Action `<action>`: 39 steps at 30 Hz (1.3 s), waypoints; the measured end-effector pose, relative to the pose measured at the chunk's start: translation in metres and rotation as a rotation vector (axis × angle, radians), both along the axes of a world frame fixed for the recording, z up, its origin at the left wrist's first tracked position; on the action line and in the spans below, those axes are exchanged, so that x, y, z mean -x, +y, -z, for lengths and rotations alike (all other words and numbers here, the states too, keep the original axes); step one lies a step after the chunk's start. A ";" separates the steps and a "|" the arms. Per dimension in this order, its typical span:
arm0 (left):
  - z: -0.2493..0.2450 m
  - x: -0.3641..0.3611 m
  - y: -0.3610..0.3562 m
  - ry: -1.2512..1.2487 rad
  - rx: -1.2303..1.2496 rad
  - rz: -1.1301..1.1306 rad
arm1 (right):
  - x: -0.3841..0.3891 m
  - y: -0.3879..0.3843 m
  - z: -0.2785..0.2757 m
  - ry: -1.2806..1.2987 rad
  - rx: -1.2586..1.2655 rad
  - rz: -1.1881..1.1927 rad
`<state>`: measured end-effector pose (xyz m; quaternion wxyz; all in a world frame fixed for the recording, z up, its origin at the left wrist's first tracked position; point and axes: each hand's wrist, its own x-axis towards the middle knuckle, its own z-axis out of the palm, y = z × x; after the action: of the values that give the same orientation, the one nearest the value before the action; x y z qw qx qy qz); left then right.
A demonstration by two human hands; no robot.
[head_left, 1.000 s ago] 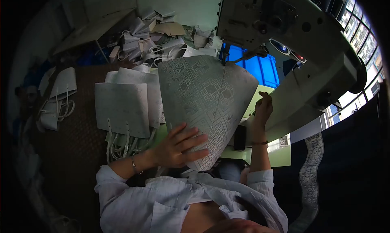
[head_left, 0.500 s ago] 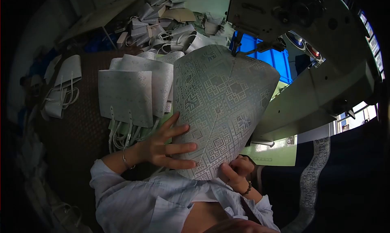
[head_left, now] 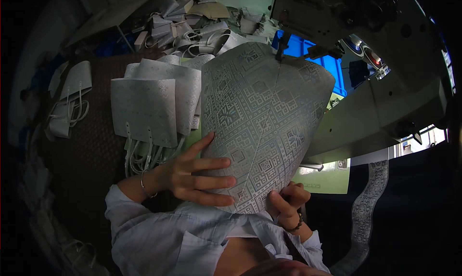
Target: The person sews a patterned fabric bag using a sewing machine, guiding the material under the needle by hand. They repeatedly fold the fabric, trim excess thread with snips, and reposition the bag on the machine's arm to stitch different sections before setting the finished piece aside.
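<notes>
A large silver-grey patterned sheet [head_left: 262, 131] with a seam line down its middle curves in front of my body. Its far edge lies under the needle area of a dark sewing machine [head_left: 337, 20]. My left hand [head_left: 202, 175] rests on the sheet's left side with fingers spread, the thumb near its left edge. At the lower right edge, my right hand [head_left: 288, 203] pinches the sheet between thumb and curled fingers.
Left of the sheet lies a stack of grey bag pieces [head_left: 144, 107] with handles. More handled pieces [head_left: 77, 83] lie at the far left. Behind are a heap of pieces [head_left: 207, 35] and a blue crate [head_left: 329, 66]. A patterned strip [head_left: 368, 203] hangs at right.
The sheet has shifted and turned slightly under the machine, its right side moving outward. My right hand has moved slightly right with it. The view has shifted a little.
</notes>
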<state>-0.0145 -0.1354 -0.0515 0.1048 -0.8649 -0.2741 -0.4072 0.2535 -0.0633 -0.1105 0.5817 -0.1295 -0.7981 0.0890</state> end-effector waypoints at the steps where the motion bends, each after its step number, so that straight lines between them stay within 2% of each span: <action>1: -0.001 0.001 -0.001 0.002 0.000 0.004 | -0.002 0.001 -0.001 -0.006 0.001 0.008; 13: -0.018 0.005 0.003 0.018 -0.105 0.068 | -0.007 0.010 -0.016 -0.100 -0.012 0.101; 39: -0.047 0.018 0.039 0.114 -0.003 0.009 | -0.003 0.048 -0.038 -0.165 -0.040 0.112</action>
<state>-0.0329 -0.0966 -0.0044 0.1195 -0.8877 -0.2633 -0.3582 0.2562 -0.0155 -0.0721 0.5205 -0.1693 -0.8364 0.0293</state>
